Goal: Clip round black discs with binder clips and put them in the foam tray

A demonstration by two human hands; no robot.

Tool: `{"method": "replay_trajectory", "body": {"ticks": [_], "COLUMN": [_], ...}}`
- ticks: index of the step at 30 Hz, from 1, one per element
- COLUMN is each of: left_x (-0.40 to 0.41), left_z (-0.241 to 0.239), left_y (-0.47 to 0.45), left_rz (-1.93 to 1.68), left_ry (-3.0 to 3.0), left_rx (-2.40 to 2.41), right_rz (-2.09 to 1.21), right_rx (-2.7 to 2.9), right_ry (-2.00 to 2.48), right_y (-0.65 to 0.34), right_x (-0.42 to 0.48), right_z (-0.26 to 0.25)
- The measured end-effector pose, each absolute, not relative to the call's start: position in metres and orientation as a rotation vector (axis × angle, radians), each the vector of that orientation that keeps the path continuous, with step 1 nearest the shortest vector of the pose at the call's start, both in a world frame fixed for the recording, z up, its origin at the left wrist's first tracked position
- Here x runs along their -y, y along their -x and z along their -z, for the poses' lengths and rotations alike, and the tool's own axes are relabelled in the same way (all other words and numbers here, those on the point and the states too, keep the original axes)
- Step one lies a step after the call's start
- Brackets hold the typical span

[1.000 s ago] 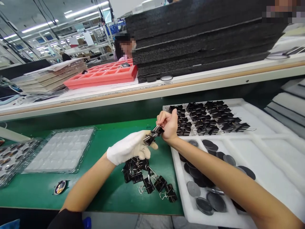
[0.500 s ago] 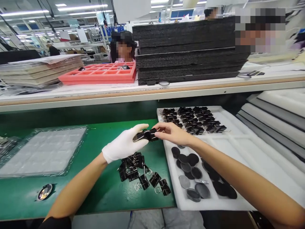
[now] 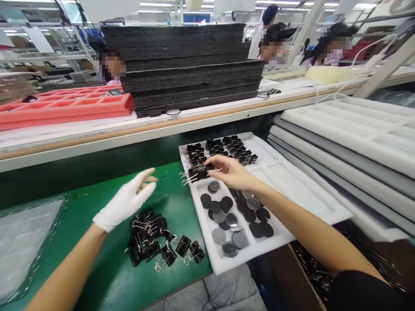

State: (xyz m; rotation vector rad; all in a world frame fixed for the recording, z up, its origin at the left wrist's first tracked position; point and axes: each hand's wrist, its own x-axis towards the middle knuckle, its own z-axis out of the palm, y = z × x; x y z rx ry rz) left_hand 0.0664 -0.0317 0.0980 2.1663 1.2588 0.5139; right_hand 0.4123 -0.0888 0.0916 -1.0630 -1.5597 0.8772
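Observation:
My right hand (image 3: 234, 173), bare, pinches a black binder clip assembly (image 3: 201, 172) whose silver wire handles point left. It is held above the left edge of a white foam tray (image 3: 210, 255). Whether it is one clip or several together, I cannot tell. My left hand (image 3: 125, 201), in a white glove, hovers over the green mat with fingers apart and holds nothing. Below it lies a loose heap of black binder clips (image 3: 149, 233). At the back of the tray, more binder clips (image 3: 227, 147) stand in rows.
Dark and clear round discs (image 3: 223, 207) lie in the tray's front compartments. White and grey foam sheets (image 3: 324, 142) are stacked at right. A clear plastic tray (image 3: 29, 242) rests at left. On the shelf are a red foam tray (image 3: 97, 106) and black foam sheets (image 3: 194, 82); people sit beyond.
My view has turned right. My left hand has let go of the clips and drawn away to the left. My right hand has carried them over the foam tray.

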Motion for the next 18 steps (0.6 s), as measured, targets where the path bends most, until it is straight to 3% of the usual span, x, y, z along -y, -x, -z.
{"method": "replay_trajectory", "body": {"ticks": [9,18], "left_x": [-0.039,-0.040], "left_z": [-0.021,-0.022], "left_y": [-0.038,-0.039], "left_rz": [-0.692,-0.658], "left_ry": [-2.026,-2.012], "left_rx": [-1.512,-1.562], "right_rz": [-0.362,-0.414], "right_rx": [1.048,1.149], "right_ry": [1.585,1.843], "right_y": [-0.654,-0.725], "right_x": [0.027,-0.066], "right_z": [-0.065,-0.026]}}
